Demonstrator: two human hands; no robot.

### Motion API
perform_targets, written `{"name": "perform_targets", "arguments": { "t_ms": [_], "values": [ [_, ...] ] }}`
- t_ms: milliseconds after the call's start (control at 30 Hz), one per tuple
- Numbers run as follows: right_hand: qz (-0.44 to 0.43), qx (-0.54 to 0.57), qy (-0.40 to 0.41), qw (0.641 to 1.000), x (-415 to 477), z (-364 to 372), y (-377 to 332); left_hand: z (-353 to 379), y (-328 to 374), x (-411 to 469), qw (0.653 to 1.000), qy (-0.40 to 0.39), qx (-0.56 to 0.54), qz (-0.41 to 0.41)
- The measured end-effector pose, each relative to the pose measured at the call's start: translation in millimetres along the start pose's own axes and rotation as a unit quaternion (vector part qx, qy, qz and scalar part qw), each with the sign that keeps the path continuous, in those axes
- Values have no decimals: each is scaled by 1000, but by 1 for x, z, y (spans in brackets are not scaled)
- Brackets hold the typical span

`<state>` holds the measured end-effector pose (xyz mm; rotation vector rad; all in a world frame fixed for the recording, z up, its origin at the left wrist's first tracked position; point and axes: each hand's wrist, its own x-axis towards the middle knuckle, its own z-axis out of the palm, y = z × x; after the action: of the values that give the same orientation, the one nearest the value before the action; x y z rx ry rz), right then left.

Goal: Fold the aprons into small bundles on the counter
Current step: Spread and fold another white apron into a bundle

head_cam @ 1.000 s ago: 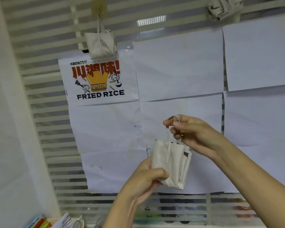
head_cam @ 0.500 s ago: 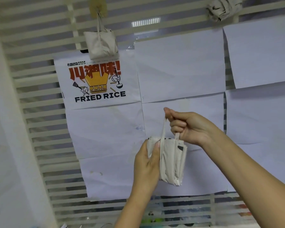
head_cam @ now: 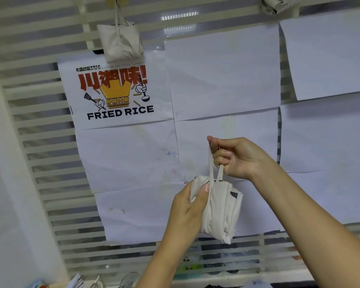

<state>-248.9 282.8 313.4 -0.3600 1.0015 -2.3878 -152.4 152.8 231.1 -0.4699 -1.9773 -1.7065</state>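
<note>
A cream apron folded into a small bundle [head_cam: 221, 210] hangs in the air in front of the slatted wall. My left hand [head_cam: 187, 213] grips the bundle's left side from below, thumb across its top. My right hand [head_cam: 235, 156] is above it and pinches the apron's thin strap [head_cam: 211, 163], which runs taut down to the bundle. A second folded bundle [head_cam: 121, 40] hangs by its strap from a hook at the upper left. A third crumpled bundle [head_cam: 276, 4] sits at the top edge on the right.
White paper sheets [head_cam: 222, 71] and a "FRIED RICE" poster [head_cam: 116, 94] cover the slatted partition [head_cam: 40, 142]. A white wall closes the left side. Small cluttered items [head_cam: 81, 282] and a glass rim [head_cam: 129, 279] show at the bottom edge.
My left hand has shifted its hold from under the bundle to its left side, thumb on top. My right hand closed round the strap and pulled it taut upward. The view tilted slightly.
</note>
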Motion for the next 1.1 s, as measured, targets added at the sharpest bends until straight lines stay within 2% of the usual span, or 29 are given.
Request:
{"name": "perform_targets", "arguments": {
  "t_ms": [133,233,300,400,467,533,567,600,700,733,833,933,1033,1100],
  "values": [
    [-42,-83,-36,995,-3,12,-14,-3,4,8,1000,-9,-5,-5],
    [-70,-216,-101,969,-7,24,-30,-15,11,24,998,-18,34,-46],
    [-83,-336,-138,928,-11,32,-42,-26,16,33,994,-44,55,-84],
    [-85,-504,-163,844,-16,47,-59,-40,25,43,989,-51,66,-126],
    [-103,-606,-120,779,-16,57,-66,-46,28,52,989,2,72,-128],
    [-136,-655,-40,742,-15,69,-67,-47,30,62,987,80,82,-114],
    [-149,-649,-5,746,-13,76,-65,-46,31,67,983,117,108,-93],
    [-158,-621,25,767,-10,85,-62,-45,33,74,974,152,154,-67],
    [-218,-460,65,858,2,113,-40,-38,45,88,938,241,250,14],
    [-270,-419,65,864,9,120,-31,-35,51,92,935,262,237,37],
    [-421,-332,73,841,27,141,-14,-36,68,98,947,277,139,82],
    [-444,-230,71,863,44,155,-13,-52,70,101,961,239,88,108],
    [-442,-235,48,864,61,168,-15,-75,73,107,975,184,52,116],
    [-415,-277,5,867,70,181,-23,-89,81,116,982,145,41,115]
  ]
}}
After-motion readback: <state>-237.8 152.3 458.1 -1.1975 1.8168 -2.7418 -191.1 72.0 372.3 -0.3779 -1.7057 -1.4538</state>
